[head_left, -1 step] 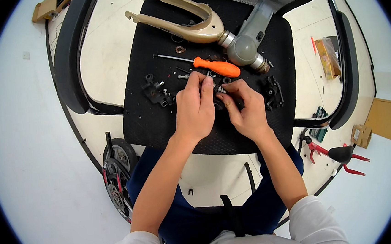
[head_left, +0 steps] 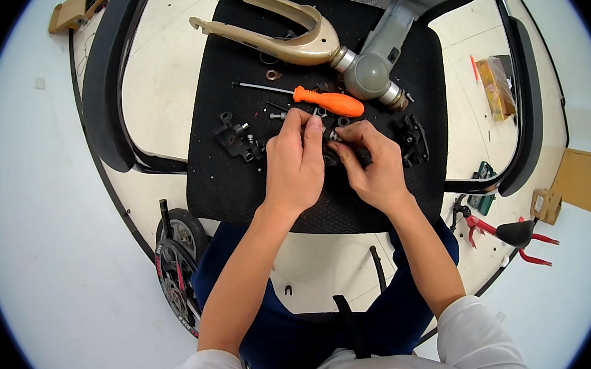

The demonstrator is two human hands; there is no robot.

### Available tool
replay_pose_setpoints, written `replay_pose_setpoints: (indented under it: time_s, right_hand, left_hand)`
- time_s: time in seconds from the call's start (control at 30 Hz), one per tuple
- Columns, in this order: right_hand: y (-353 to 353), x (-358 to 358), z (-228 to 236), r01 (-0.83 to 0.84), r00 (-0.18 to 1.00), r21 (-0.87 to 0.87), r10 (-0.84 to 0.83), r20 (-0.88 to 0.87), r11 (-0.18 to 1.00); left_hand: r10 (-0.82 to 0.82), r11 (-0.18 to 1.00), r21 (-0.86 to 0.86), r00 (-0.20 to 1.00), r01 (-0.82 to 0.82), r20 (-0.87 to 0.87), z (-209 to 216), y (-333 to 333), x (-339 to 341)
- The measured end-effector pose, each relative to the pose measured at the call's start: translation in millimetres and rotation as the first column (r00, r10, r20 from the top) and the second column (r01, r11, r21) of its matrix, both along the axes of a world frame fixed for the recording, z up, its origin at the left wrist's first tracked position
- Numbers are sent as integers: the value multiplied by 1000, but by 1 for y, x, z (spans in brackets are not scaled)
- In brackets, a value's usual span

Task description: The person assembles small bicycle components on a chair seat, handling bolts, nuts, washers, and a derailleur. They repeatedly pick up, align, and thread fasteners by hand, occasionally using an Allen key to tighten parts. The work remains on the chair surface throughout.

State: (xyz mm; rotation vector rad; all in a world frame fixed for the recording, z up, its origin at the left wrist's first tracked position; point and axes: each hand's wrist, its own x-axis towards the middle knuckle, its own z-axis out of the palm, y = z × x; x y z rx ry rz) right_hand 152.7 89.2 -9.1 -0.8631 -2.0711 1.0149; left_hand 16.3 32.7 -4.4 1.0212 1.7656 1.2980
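Between my hands is a small dark part with a silvery metal fitting (head_left: 331,135), mostly covered by my fingers. My left hand (head_left: 295,160) pinches it from the left with thumb and forefinger. From the other side, my right hand (head_left: 376,168) grips it, also closed. Just beyond them an orange-handled screwdriver (head_left: 331,102) lies on the black chair seat (head_left: 240,189). A dark mechanical part (head_left: 238,139) with metal bolts rests left of my left hand. Another black part (head_left: 413,140) lies right of my right hand. Small washers and nuts are scattered near my fingertips.
A beige fork (head_left: 305,45) and a grey tubular joint (head_left: 370,74) lie across the seat's far side. Armrests (head_left: 104,95) flank it. Wheels (head_left: 178,277) stand on the floor at left; a red frame-like part (head_left: 479,225) and a cardboard box (head_left: 547,205) sit at right.
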Motion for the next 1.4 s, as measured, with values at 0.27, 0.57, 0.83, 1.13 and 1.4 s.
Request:
replay_pose_setpoints:
  time_s: [0.27,0.57,0.83,1.13,1.4]
  right_hand:
    - [6,6,3,-29,996,-658,-35,-84,752]
    - [1,3,-3,0,1000,27,0,-5,1000]
    - [5,5,3,-69,983,-610,-51,-177,789]
    - [2,5,3,12,1000,-362,-20,-19,932]
    - [6,5,2,-47,978,-556,-74,-194,830]
  left_hand:
    - [13,998,63,999,-10,-49,-1,-1,0]
    - [5,998,57,995,1,-104,-3,-1,1]
    - [2,997,80,996,5,-93,-1,-2,1]
    - [-23,997,75,993,32,-117,2,-3,-3]
    - [-19,998,57,995,25,-101,2,-2,-2]
